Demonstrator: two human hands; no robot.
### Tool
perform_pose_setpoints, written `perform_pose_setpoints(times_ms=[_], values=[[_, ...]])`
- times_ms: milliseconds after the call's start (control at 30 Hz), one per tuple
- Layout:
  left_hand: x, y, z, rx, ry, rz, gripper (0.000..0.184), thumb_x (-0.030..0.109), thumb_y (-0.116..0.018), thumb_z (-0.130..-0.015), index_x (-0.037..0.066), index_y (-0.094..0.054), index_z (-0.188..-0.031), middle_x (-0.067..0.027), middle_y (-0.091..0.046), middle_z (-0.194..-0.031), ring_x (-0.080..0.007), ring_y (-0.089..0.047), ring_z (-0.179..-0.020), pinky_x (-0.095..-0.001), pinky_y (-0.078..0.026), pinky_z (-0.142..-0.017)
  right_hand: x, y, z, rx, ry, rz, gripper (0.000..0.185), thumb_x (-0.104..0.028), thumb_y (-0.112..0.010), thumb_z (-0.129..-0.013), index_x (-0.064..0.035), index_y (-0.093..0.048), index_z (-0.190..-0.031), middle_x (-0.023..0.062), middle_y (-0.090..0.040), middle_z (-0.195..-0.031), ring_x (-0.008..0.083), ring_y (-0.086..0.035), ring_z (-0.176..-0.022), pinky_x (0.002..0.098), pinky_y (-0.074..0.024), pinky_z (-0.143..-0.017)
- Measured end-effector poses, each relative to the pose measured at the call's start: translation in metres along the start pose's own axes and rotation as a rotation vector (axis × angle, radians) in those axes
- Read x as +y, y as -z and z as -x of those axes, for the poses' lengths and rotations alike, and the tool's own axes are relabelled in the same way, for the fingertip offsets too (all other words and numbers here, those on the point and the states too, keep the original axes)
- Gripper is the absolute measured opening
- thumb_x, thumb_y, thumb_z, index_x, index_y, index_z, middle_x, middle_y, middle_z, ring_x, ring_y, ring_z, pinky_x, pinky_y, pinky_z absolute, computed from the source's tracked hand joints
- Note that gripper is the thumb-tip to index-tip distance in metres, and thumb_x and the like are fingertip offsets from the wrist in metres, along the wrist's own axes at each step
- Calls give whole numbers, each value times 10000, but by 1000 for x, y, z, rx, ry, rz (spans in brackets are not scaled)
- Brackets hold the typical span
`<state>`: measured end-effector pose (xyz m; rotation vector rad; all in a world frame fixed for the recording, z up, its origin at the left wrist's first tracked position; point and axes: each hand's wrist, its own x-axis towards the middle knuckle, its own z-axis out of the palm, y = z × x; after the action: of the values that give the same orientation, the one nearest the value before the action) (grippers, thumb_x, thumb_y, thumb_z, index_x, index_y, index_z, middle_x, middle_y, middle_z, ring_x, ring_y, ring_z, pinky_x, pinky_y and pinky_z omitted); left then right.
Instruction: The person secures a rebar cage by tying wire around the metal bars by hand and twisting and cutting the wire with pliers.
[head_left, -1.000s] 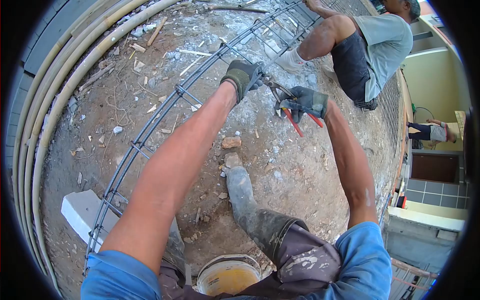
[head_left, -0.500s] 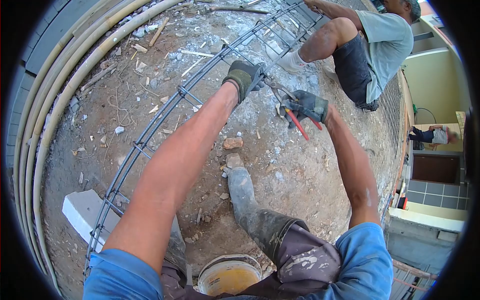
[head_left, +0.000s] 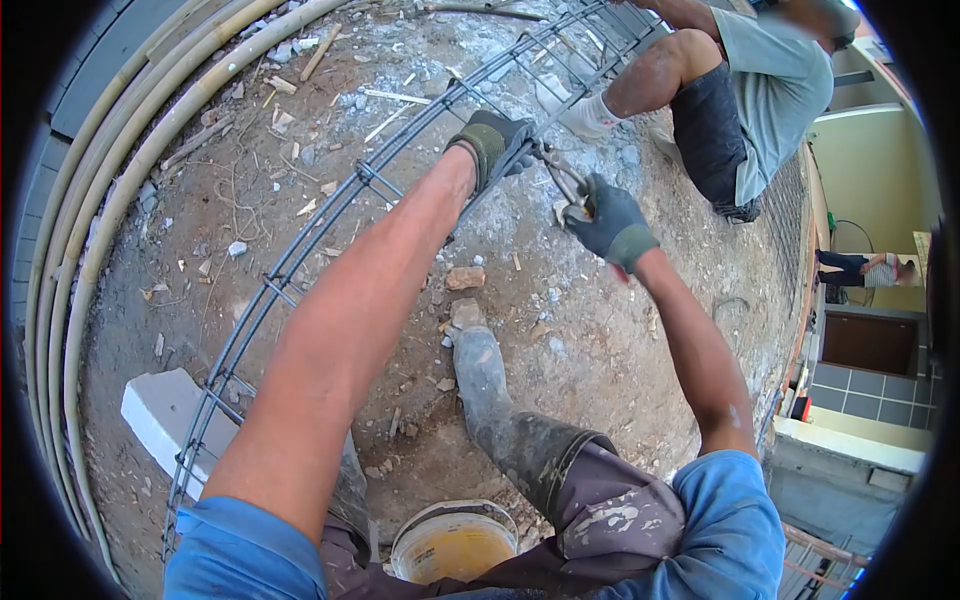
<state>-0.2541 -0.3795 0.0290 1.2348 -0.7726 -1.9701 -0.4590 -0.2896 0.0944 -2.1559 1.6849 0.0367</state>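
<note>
My left hand point(head_left: 492, 148), in a dark glove with a greenish cuff, is closed around the near bars of a long rebar cage point(head_left: 365, 172). The cage slants from lower left to the top of the view. My right hand point(head_left: 612, 222), gloved too, grips a pair of pincers point(head_left: 566, 180). Their metal jaws are up against the bar just right of my left hand. My fingers cover most of the red handles; a blurred bit of red shows below the glove. Whether wire sits in the jaws, I cannot tell.
Another person point(head_left: 775, 110) crouches at the cage's far end. Bamboo poles point(head_left: 130, 215) curve along the left. A white block point(head_left: 170, 415) lies beside the cage, a broken brick point(head_left: 465, 278) before my boot point(head_left: 485, 375), a bucket point(head_left: 455, 545) between my legs. A distant person point(head_left: 870, 270) stands right.
My right hand has turned over and closed round the pincers' handles, which were spread apart before. The jaws stay by the bar. My left hand keeps its hold.
</note>
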Motion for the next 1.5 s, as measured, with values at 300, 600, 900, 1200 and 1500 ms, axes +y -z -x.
perform_pose_setpoints(times_ms=[300,600,900,1200,1500], values=[[-1,-4,2,67,-63,-99,320,305,-604,-906,8,-653,-798,-91,-630,-640,-148,-589,-477,-241,-457,-400,-8,20,16,-383,-344,-543,338,-327,-533,-949,1,-603,-992,116,-620,-699,235,-620,-565,378,-516,-551],[2,-3,9,40,3,-59,354,357,-621,-901,23,-643,-786,-92,-640,-655,-147,-596,-478,-249,-460,-380,36,-19,12,-852,-289,-1746,562,-472,-458,-948,61,-575,-1081,134,-625,-772,230,-616,-638,390,-522,-582],[-4,-3,9,32,-8,2,350,378,-637,-894,44,-628,-790,-50,-611,-638,-119,-559,-468,-233,-444,-384,19,4,12,-640,-350,-1197,310,-214,-736,-821,29,-611,-969,105,-651,-810,179,-660,-701,366,-575,-667],[1,-8,18,87,-26,-13,363,378,-631,-890,32,-634,-781,-62,-613,-651,-137,-560,-481,-249,-438,-398,19,8,22,458,180,583,423,-304,-662,-817,-18,-551,-1108,185,-580,-839,337,-590,-786,457,-447,-663],[-2,-8,7,76,-49,-65,361,344,-621,-892,1,-653,-783,-94,-622,-641,-151,-557,-470,-255,-425,-385,25,-3,13,-315,-265,-534,259,-254,-572,-931,-25,-620,-1040,142,-650,-715,234,-640,-582,349,-513,-526]])
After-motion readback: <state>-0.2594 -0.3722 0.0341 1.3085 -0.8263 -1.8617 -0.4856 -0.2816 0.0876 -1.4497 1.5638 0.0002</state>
